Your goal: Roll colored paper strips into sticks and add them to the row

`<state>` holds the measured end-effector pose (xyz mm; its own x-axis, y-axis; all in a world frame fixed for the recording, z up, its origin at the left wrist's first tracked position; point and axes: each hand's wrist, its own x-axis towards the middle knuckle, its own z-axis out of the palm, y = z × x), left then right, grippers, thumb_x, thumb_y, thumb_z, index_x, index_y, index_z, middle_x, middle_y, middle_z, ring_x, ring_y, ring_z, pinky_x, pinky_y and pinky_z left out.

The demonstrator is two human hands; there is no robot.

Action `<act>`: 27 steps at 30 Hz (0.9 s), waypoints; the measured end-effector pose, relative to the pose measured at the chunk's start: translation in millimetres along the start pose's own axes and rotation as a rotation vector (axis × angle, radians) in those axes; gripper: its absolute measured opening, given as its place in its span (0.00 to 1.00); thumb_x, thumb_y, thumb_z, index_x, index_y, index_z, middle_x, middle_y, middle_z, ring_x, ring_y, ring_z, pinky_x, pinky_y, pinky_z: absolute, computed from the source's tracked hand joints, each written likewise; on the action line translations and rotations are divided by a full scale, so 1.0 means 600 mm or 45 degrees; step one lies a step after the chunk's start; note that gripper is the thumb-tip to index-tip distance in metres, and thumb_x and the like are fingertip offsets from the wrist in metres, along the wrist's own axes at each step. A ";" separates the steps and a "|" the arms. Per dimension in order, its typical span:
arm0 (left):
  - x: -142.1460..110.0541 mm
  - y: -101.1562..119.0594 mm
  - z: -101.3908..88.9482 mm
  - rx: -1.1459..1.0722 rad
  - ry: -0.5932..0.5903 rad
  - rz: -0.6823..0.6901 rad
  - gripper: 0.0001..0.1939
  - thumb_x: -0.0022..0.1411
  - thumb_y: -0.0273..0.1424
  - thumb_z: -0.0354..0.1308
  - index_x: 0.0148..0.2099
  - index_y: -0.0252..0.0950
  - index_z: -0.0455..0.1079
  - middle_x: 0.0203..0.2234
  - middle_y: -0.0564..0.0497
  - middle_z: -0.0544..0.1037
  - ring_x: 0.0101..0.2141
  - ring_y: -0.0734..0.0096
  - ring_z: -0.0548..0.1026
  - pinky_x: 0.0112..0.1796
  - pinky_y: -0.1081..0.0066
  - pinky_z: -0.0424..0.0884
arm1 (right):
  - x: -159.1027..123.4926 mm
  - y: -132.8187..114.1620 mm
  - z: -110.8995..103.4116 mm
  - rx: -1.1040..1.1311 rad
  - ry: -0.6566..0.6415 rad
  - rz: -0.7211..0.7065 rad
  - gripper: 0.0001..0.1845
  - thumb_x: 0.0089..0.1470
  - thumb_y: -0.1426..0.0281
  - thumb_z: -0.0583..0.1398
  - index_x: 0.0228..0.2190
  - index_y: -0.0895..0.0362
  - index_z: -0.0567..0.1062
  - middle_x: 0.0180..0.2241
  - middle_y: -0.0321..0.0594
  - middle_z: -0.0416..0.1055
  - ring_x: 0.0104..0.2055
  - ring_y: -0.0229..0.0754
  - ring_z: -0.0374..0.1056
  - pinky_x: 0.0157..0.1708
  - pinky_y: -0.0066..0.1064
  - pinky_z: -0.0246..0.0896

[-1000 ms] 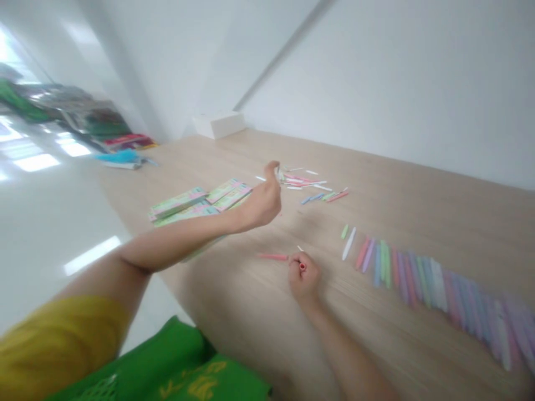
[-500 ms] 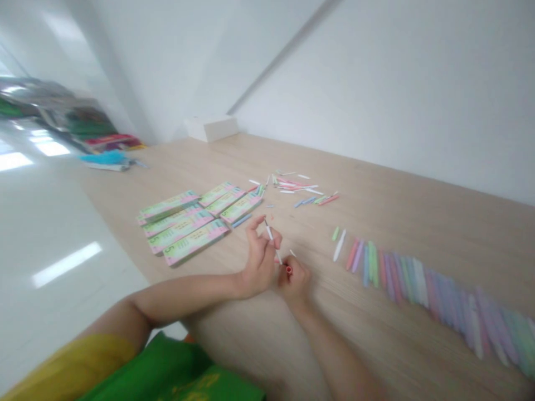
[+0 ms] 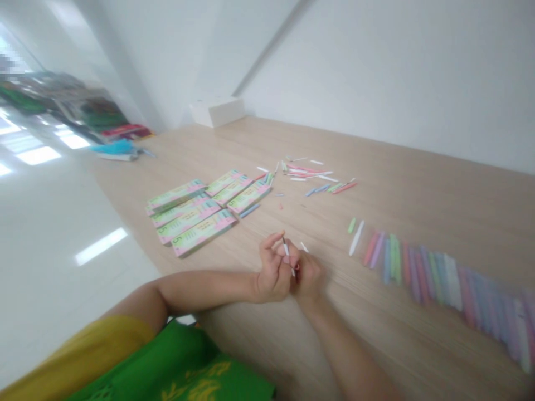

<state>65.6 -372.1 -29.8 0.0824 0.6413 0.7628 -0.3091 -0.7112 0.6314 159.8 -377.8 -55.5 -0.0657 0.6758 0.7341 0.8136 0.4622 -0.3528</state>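
My left hand is closed in a pinch on a thin white stick with a dark tip, which leans upward between the fingers. Right beside it, my right hand is curled shut around a small red tube; only its round end shows. The stick's lower end meets or nearly meets that tube; I cannot tell whether it is inside. A short white piece pokes out beyond the right hand's fingers. Both hands are low over the wooden table.
Several flat green-and-pink boxes lie left. Behind the hands are loose coloured sticks, with a blue stick by the boxes. A long row of pastel sticks runs along the right. A white box stands by the wall.
The view has shifted, so the table's contents sit differently in frame. My hands have come closer together, and the stick's lower end is nearer the red tube, which is now more covered.
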 end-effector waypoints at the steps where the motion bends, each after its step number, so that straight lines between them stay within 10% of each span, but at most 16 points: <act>1: 0.001 -0.002 -0.001 -0.019 0.023 0.015 0.23 0.70 0.28 0.41 0.64 0.45 0.43 0.26 0.55 0.60 0.26 0.76 0.62 0.28 0.74 0.62 | 0.000 0.000 -0.001 0.000 0.003 0.010 0.12 0.55 0.69 0.50 0.21 0.55 0.64 0.19 0.37 0.64 0.22 0.39 0.57 0.24 0.31 0.44; 16: -0.002 -0.007 0.022 -0.040 0.332 -0.106 0.20 0.70 0.30 0.43 0.62 0.46 0.48 0.27 0.56 0.62 0.20 0.81 0.59 0.23 0.79 0.61 | 0.000 -0.006 -0.001 -0.049 0.003 -0.005 0.14 0.56 0.70 0.50 0.20 0.55 0.66 0.18 0.38 0.66 0.21 0.39 0.59 0.25 0.31 0.45; 27: -0.025 -0.013 0.000 0.296 0.001 0.073 0.22 0.67 0.29 0.46 0.61 0.41 0.48 0.41 0.44 0.74 0.34 0.70 0.71 0.43 0.59 0.67 | -0.005 0.002 0.005 -0.006 0.021 0.208 0.13 0.54 0.71 0.50 0.22 0.56 0.71 0.19 0.40 0.70 0.20 0.39 0.61 0.24 0.30 0.44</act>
<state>66.8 -376.3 -46.0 0.0703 0.5983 0.7982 -0.0866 -0.7935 0.6024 159.2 -377.5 -60.1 0.0774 0.7324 0.6764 0.8152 0.3441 -0.4659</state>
